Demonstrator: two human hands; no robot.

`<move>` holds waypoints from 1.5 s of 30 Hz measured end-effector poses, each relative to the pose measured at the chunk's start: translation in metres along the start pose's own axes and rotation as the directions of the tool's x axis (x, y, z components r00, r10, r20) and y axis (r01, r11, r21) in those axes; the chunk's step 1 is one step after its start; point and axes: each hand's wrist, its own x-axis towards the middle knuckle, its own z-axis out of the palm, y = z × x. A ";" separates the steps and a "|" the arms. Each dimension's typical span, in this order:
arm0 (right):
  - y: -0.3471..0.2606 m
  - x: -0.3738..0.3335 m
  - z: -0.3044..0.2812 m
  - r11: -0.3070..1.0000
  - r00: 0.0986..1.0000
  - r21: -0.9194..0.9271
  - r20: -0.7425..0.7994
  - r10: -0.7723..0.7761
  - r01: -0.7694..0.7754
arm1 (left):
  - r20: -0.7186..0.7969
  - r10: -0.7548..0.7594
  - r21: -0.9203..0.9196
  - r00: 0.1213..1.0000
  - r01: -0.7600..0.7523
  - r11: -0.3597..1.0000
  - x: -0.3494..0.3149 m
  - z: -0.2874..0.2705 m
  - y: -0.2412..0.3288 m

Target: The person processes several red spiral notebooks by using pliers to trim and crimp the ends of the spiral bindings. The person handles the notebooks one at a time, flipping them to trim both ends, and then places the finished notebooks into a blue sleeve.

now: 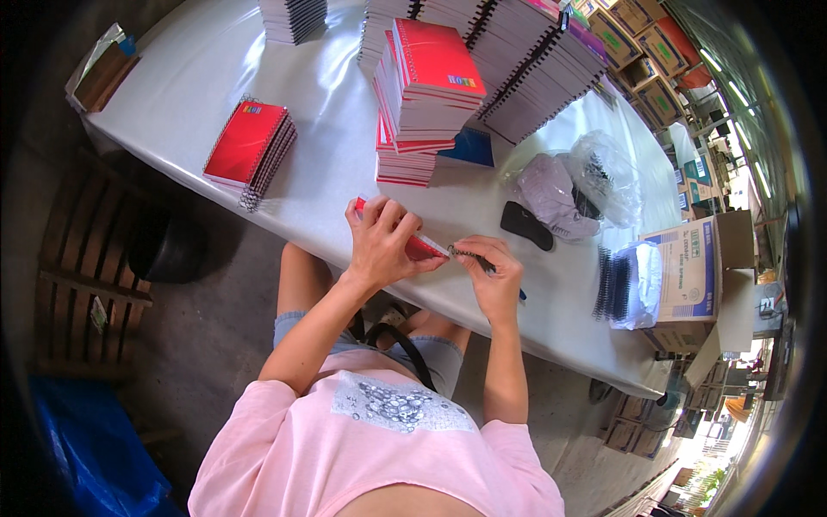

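Observation:
My left hand (379, 244) grips a small red-covered notebook (424, 247) at the near edge of the table, its fingers wrapped round it. My right hand (494, 277) pinches a thin dark spiral binding coil (463, 252) at the notebook's right end. How far the coil runs through the holes is too small to tell. Just beyond my hands rises a tall stack of red notebooks (438, 65) with white page edges. To the left lies a shorter pile of red notebooks (248, 142) with coils along their edge.
On the white-covered table (332, 172), a blue notebook (470, 148) lies beside the tall stack. Larger coil-bound books (525, 65) stand behind. To the right are a pale cap (548, 191), a clear plastic bag (610, 172) and an open carton (689, 274) with black coils (610, 283).

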 end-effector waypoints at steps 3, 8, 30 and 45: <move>0.000 0.000 0.003 0.999 0.998 0.034 -0.044 0.039 -0.037 | 0.019 0.003 0.005 1.000 -0.003 1.000 0.001 -0.002 0.000; 0.001 0.002 0.003 0.997 1.000 0.083 0.004 0.008 -0.009 | 0.026 0.010 0.030 1.000 -0.011 0.999 0.001 -0.003 -0.001; 0.046 0.031 -0.053 0.834 0.991 -0.541 0.129 -0.043 0.107 | 0.089 0.076 -0.116 0.993 -0.066 0.991 0.003 -0.015 -0.007; 0.041 0.010 -0.014 0.793 0.966 0.605 0.240 -0.095 -0.073 | 0.126 0.089 -0.165 0.988 -0.068 0.984 0.004 -0.017 -0.010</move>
